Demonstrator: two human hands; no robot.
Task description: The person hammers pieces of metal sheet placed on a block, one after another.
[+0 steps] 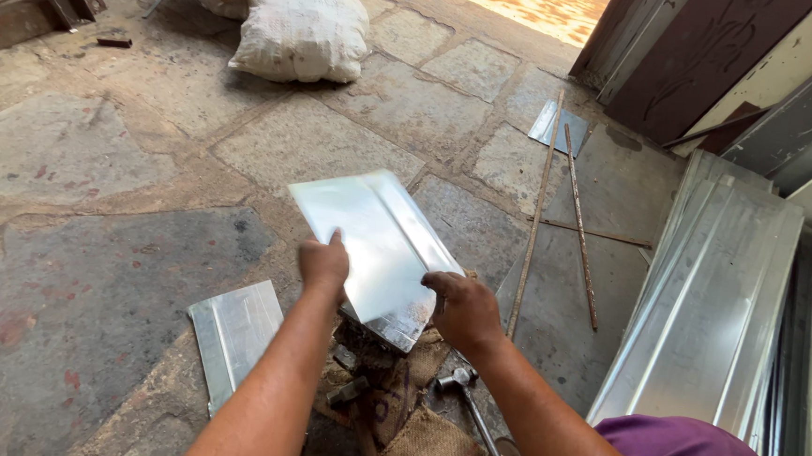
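Note:
I hold a shiny bent metal sheet point(373, 238) in front of me, tilted above the stone floor. My left hand point(323, 264) grips its left edge. My right hand point(463, 308) grips its right edge near the lower corner. The sheet's near end rests over a dark metal block point(362, 340) on burlap sacking point(426, 445). A hammer point(457, 383) lies on the sacking just below my right hand.
A second folded metal sheet point(233, 332) lies on the floor to the left. Long profiled metal panels point(721, 304) are stacked on the right. Thin rusty rods point(576, 220) and a small metal piece point(557, 126) lie farther out. A white sack point(301, 32) sits at the back.

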